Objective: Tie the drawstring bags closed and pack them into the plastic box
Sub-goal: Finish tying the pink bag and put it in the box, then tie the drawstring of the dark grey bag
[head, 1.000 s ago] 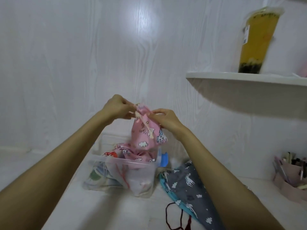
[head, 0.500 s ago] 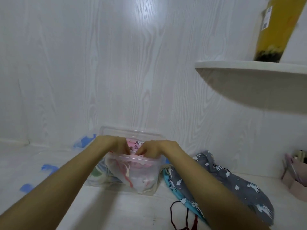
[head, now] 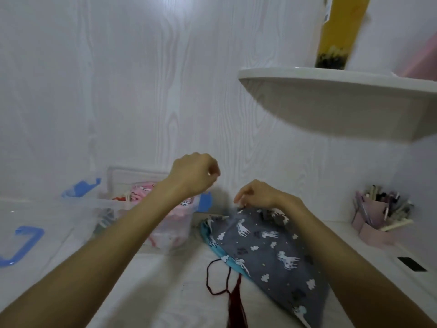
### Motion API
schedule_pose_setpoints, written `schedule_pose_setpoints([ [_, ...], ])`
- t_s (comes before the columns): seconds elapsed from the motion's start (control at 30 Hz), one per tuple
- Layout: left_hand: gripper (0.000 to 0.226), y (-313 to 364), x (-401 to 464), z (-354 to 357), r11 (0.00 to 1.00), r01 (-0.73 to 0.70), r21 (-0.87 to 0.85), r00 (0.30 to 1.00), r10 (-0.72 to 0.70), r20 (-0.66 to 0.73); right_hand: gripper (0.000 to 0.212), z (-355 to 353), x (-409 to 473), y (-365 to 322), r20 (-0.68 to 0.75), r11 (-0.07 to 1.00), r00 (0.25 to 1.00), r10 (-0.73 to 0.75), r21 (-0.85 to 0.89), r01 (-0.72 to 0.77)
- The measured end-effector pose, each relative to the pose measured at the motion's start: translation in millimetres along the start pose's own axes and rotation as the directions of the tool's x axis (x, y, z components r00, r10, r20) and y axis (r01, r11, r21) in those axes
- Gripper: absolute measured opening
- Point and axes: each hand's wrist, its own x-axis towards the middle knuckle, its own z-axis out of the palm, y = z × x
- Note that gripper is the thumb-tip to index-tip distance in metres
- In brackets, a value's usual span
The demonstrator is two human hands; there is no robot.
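A clear plastic box (head: pixel 176 229) stands against the wall, with a pink unicorn-print bag (head: pixel 142 189) lying inside it. My left hand (head: pixel 192 177) hovers above the box's right end, fingers loosely curled and holding nothing. To the right lies a grey drawstring bag (head: pixel 267 252) printed with white unicorns and clouds, on top of a blue bag (head: pixel 225 259). My right hand (head: pixel 259 195) is at the grey bag's upper edge, fingertips curled down and pinching the fabric. A dark red drawstring (head: pixel 218 278) trails from the blue bag toward me.
The box's clear lid with blue clips (head: pixel 22 243) lies at the left. A white shelf (head: pixel 338 79) juts out overhead at the right, carrying a tall yellow drink (head: pixel 340 31). A pink pen holder (head: pixel 378 221) and a small black object (head: pixel 411 263) sit at the right.
Both hands lowered the tied pink bag into the box and let it go. My left hand has risen above the box; my right hand has moved right onto the grey bag.
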Motion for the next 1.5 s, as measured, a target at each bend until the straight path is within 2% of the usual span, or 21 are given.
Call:
schedule_pose_setpoints([
  [0.1, 0.022, 29, 0, 42, 0.996, 0.012, -0.084, 0.981, 0.005, 0.195, 0.036, 27, -22, 39, 0.125, 0.98, 0.984, 0.13, -0.166, -0.108],
  [0.2, 0.03, 45, -12, 90, 0.983, 0.178, -0.054, 0.842, -0.124, 0.525, 0.053, 59, -41, 67, 0.136, 0.986, 0.984, 0.113, -0.136, -0.094],
  [0.23, 0.032, 46, -18, 103, 0.976, 0.218, -0.027, 0.789, -0.16, 0.593, 0.053, 68, -46, 74, 0.134, 0.982, 0.985, 0.108, -0.167, -0.085],
  [0.3, 0.035, 42, -26, 126, 0.962, 0.274, 0.021, 0.752, -0.228, 0.618, 0.051, 81, -55, 86, 0.116, 0.959, 0.987, 0.115, -0.272, -0.08],
  [0.43, 0.044, 21, -29, 155, 0.888, 0.457, -0.054, 0.836, -0.408, 0.367, 0.049, 80, -75, 87, 0.121, 0.958, 0.989, 0.085, -0.281, -0.048],
  [0.5, 0.051, 16, -29, 165, 0.84, 0.504, -0.202, 0.853, -0.447, 0.27, 0.049, 74, -82, 80, 0.191, 0.964, 0.978, 0.085, -0.264, -0.032],
  [0.6, 0.054, 15, -36, 173, 0.674, 0.559, -0.482, 0.825, -0.512, 0.241, 0.043, 63, -86, 71, 0.281, 0.98, 0.952, 0.122, -0.189, -0.07],
  [0.63, 0.05, 15, -38, 173, 0.651, 0.537, -0.537, 0.834, -0.506, 0.221, 0.038, 61, -86, 69, 0.247, 0.985, 0.961, 0.121, -0.153, -0.085],
  [0.7, 0.034, 13, -40, 172, 0.691, 0.429, -0.582, 0.893, -0.422, 0.157, 0.033, 58, -80, 66, 0.037, 0.987, 0.995, 0.09, -0.139, -0.084],
  [0.8, 0.029, 16, -42, 159, 0.773, 0.229, -0.591, 0.972, -0.209, 0.103, 0.043, 56, -63, 65, -0.282, 0.975, 0.959, 0.006, -0.211, -0.068],
  [0.87, 0.033, 23, -41, 144, 0.784, 0.106, -0.612, 0.994, -0.102, 0.041, 0.059, 54, -50, 63, -0.259, 0.966, 0.963, -0.081, -0.259, 0.012],
  [0.97, 0.035, 35, -41, 123, 0.756, -0.031, -0.654, 0.999, 0.002, -0.046, 0.072, 51, -33, 56, -0.079, 0.921, 0.991, -0.106, -0.383, 0.068],
  [1.03, 0.038, 39, -39, 112, 0.728, -0.082, -0.68, 0.997, 0.059, -0.056, 0.043, 48, -24, 53, -0.103, 0.921, 0.982, -0.157, -0.374, 0.108],
  [1.1, 0.037, 42, -33, 103, 0.738, -0.107, -0.666, 0.994, 0.066, -0.086, 0.001, 36, -22, 52, -0.282, 0.941, 0.934, -0.218, -0.315, 0.124],
  [1.17, 0.032, 44, -20, 92, 0.761, -0.116, -0.639, 0.987, 0.019, -0.157, 0.009, 15, -22, 57, -0.494, 0.971, 0.853, -0.168, -0.232, 0.057],
  [1.23, 0.033, 45, -3, 78, 0.786, -0.121, -0.606, 0.97, -0.037, -0.242, 0.011, -7, -24, 59, -0.69, 0.965, 0.697, -0.196, -0.26, 0.014],
  [1.3, 0.036, 46, 10, 66, 0.825, -0.126, -0.55, 0.938, -0.081, -0.337, 0.01, -18, -34, 56, -0.782, 0.942, 0.564, -0.266, -0.336, -0.022],
  [1.33, 0.035, 45, 12, 64, 0.857, -0.122, -0.501, 0.922, -0.088, -0.377, 0.009, -18, -39, 53, -0.789, 0.935, 0.536, -0.3, -0.354, 0.004],
  [1.4, 0.032, 45, 7, 68, 0.913, -0.089, -0.397, 0.914, -0.083, -0.396, 0.009, -11, -56, 51, -0.716, 0.935, 0.621, -0.32, -0.342, 0.087],
  [1.43, 0.029, 44, 0, 74, 0.927, -0.069, -0.369, 0.923, -0.081, -0.376, 0.011, -7, -65, 53, -0.617, 0.947, 0.735, -0.282, -0.303, 0.11],
  [1.5, 0.022, 40, -20, 92, 0.941, -0.032, -0.338, 0.948, -0.078, -0.308, 0.025, 3, -82, 56, -0.279, 0.988, 0.956, -0.086, -0.146, 0.046],
])
